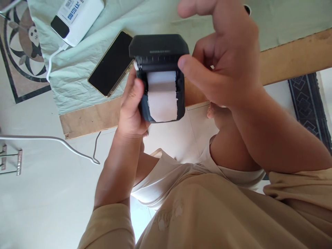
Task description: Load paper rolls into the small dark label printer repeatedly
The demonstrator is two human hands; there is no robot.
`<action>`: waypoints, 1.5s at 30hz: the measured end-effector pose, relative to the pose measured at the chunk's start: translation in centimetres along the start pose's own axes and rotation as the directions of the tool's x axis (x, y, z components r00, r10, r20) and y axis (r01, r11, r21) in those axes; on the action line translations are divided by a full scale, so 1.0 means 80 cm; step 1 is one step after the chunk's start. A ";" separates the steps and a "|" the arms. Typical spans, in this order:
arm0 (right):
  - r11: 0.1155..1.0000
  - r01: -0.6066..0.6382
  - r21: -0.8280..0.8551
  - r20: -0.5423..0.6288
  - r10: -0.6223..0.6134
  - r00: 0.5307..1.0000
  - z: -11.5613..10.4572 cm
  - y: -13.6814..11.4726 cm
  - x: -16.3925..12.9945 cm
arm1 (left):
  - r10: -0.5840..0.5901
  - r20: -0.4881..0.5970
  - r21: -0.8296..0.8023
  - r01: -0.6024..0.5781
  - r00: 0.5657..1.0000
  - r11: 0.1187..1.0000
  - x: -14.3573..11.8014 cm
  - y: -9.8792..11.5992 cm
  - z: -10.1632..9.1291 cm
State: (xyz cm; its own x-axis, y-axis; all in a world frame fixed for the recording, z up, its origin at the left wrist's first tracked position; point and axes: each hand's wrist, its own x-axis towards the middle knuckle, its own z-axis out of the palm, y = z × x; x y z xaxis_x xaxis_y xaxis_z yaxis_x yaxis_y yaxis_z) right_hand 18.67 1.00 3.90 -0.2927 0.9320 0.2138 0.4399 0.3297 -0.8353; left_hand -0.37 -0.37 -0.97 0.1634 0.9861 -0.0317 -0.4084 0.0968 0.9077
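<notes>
A small black thermal printer [181,103] rests in my left hand [133,107], whose thumb lies along its left side. Its lid [159,44] is raised. White paper [163,103] runs out of the bay and over the front, with a ragged lower end. My right hand [228,58] is at the printer's right, thumb tip at the lid's right corner; whether it touches cannot be made out. Its index finger is stretched out and the other fingers are curled, with nothing visible in them.
A dark-screened phone [111,64] lies on the green cloth [70,93] left of the printer. Beyond it is a white power bank [80,20] with a white cable [53,57]. The wooden table edge [90,119] runs across. A dark patterned mat [307,103] lies at the right.
</notes>
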 end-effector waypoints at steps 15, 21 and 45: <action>0.764 0.043 -0.643 0.223 0.133 0.966 0.013 -0.015 0.002 | -0.026 0.072 0.124 0.017 0.997 0.992 -0.003 -0.005 -0.002; 0.852 0.043 -0.522 0.241 0.099 0.965 0.005 -0.017 0.003 | -0.008 0.119 0.101 -0.004 0.993 0.995 0.003 -0.010 -0.013; 0.870 0.017 -0.492 -0.092 -0.072 0.993 -0.004 0.054 0.012 | 0.100 0.075 -0.059 -0.096 0.992 0.994 0.019 -0.020 -0.028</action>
State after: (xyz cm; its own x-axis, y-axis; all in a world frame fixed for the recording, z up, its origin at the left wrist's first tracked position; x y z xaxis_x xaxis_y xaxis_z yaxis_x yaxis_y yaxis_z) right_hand 20.54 3.40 0.65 -0.2438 0.9159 0.3190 0.7958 0.3769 -0.4739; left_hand -1.46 1.27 -3.41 0.1884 0.9779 0.0908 -0.4742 0.0096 0.8803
